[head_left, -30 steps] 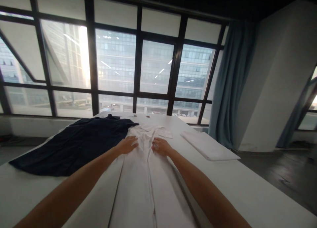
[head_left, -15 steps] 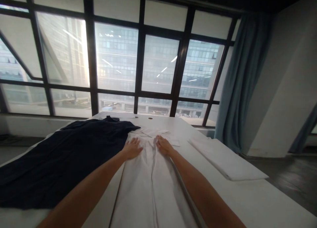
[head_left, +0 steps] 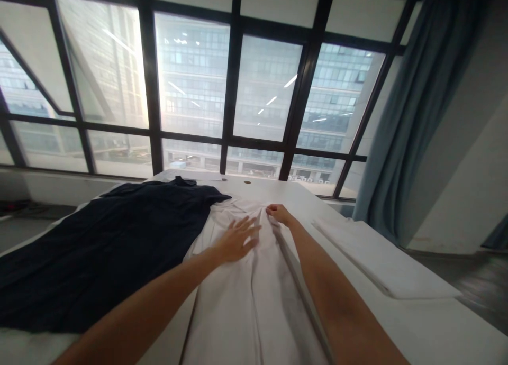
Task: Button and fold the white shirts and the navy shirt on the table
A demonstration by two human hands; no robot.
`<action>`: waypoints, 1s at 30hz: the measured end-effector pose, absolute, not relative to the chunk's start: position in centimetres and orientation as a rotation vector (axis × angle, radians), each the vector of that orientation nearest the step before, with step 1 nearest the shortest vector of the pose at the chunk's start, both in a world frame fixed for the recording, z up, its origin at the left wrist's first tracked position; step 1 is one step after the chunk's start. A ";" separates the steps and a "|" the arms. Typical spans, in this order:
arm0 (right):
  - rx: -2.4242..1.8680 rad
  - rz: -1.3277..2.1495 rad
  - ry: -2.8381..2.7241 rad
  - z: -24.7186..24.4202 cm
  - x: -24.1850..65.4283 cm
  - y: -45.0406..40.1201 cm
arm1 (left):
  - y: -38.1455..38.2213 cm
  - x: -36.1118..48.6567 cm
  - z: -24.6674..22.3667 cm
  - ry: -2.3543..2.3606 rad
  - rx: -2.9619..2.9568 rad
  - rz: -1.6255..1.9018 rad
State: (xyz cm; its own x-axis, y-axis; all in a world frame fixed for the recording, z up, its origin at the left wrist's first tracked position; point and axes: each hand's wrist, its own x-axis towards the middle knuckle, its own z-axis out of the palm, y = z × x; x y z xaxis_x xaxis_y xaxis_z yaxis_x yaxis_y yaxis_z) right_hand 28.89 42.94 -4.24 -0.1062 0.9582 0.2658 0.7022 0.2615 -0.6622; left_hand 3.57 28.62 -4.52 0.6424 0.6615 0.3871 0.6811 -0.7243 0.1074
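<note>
Head view: a white garment (head_left: 230, 307) lies lengthwise on a white desk (head_left: 420, 325), running from the lower middle of the frame up to the centre, where its far end is rumpled; a seam or fold line runs down its length, right of the middle.

The left hand (head_left: 237, 239), just below the frame's centre, is laid over the garment's far part with its fingers spread and loose, grasping nothing; the right hand (head_left: 279, 213), a little higher and further right, has its fingers curled together, pinching the garment near its far right edge.

A dark navy garment (head_left: 115, 243) is spread across the left of the frame, its right edge next to the white one; a folded white cloth (head_left: 391, 259) rests right of centre, well apart from both hands; a small brown disc (head_left: 247, 182) shows at the desk's far end; beyond stand black-framed windows (head_left: 194, 79), with a blue-grey curtain (head_left: 416, 116) at upper right.
</note>
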 end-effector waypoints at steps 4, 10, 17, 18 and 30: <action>-1.463 0.822 -1.911 -1.8 30.2 43.0 | 26.3 5.4 -4.5 -1.045 -3.061 -0.369; -1.629 1.126 -1.939 1.9 30.8 42.8 | 26.3 5.0 -5.4 -1.056 -3.108 -0.326; -1.828 0.417 -2.176 2.2 27.1 42.6 | 26.3 5.2 -5.8 -1.078 -3.108 -0.344; -1.834 0.365 -2.188 1.9 26.6 42.4 | 26.2 5.3 -5.9 -1.079 -3.105 -0.337; -2.114 -0.184 -2.013 -4.0 25.0 36.7 | 33.6 -0.9 -4.8 -1.827 -2.578 -0.314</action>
State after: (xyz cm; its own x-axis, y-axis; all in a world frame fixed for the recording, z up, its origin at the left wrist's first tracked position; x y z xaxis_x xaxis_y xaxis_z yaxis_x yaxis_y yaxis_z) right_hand 25.05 36.68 -3.95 0.0558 0.9698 0.2375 0.9968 -0.0404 -0.0696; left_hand -0.90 33.61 -4.76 0.3186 0.9373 0.1414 0.9306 -0.3376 0.1411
